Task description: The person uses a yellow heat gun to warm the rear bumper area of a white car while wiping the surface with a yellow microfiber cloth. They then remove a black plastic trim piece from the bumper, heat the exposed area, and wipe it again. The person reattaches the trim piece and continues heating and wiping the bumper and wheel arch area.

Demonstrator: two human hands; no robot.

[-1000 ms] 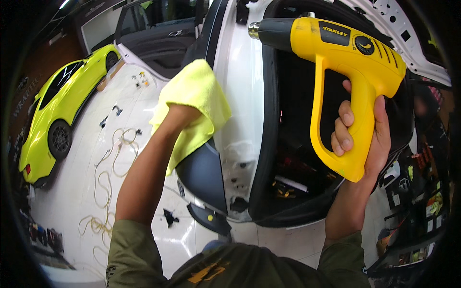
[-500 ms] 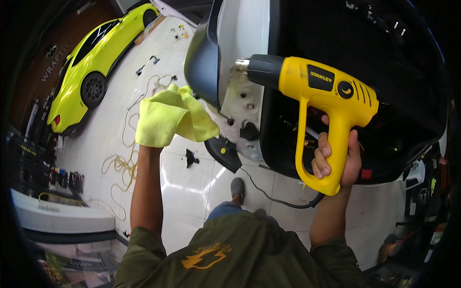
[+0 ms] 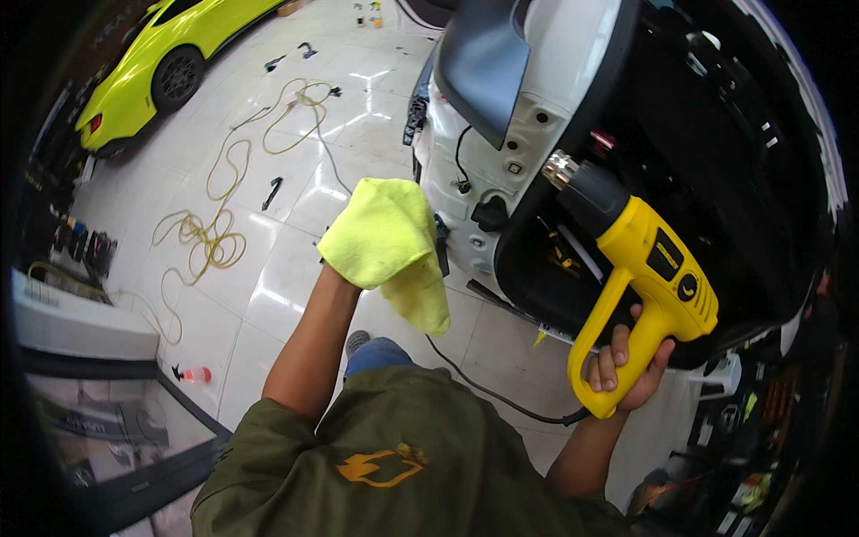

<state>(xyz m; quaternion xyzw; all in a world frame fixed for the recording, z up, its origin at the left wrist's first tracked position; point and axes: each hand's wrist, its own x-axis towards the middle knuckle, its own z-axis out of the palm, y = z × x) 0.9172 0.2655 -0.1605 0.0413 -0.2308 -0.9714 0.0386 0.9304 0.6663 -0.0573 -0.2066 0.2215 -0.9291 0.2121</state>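
My right hand [image 3: 631, 369] is wrapped round the handle of a yellow and black heat gun [image 3: 640, 268]. Its metal nozzle points up and left, in front of a car's dark open cavity [image 3: 716, 179]. A black power cord [image 3: 501, 400] runs from the handle's base behind my body. A bright yellow-green cloth [image 3: 380, 228] is draped over my left hand [image 3: 347, 274], hiding the fingers; only the wrist side shows. Beside the cloth stands the car's bare white metal body [image 3: 470, 201], with holes and a hanging black wire. A grey-blue curved panel [image 3: 483, 67] projects above it.
A bright yellow-green car [image 3: 130, 89] stands at the far left. Yellow hose or cord [image 3: 210, 246] lies coiled on the tiled floor, near small black parts [image 3: 272, 193]. A spray bottle with pink liquid [image 3: 195, 374] lies at lower left. Cluttered shelving [image 3: 752, 447] lines the right.
The view has shifted, with the car body now farther right. The heat gun has moved lower and its nozzle tilts more upward. My left hand with the cloth is nearer my body.
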